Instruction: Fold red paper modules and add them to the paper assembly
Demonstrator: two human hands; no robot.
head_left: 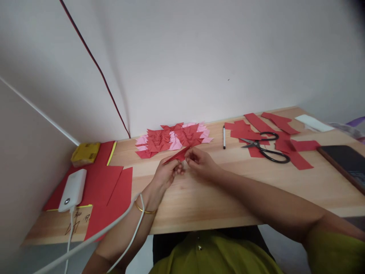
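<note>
Nearest to us, the wooden table [199, 205] ends at its front edge just above our green shirt [216, 255], and both forearms cross that edge. A white cable [94, 238] runs over our left wrist beside a gold bangle [144, 210]. At the near left lie large red paper sheets [105, 190], one reaching the front edge, with a white power bank [72, 190] resting on them.

In the middle of the table, our left hand [167, 173] and right hand [201, 161] meet around a small folded red paper piece [178, 155]. The fingertips of both hands are pressed together, pinching the piece from either end, and it sits tilted just above the wood. The board between our hands and the front edge is bare, leaving open room there.

Just beyond the hands lies a spread of folded red and pink paper units [172, 139], close to the wall. To the right stand a black pen [224, 137], then black scissors [265, 148] lying on cut red strips [273, 133]. A dark phone [343, 163] lies near the right edge.

Far left, a yellow packet [85, 153] sits in the corner; we cannot tell what is in it.
</note>
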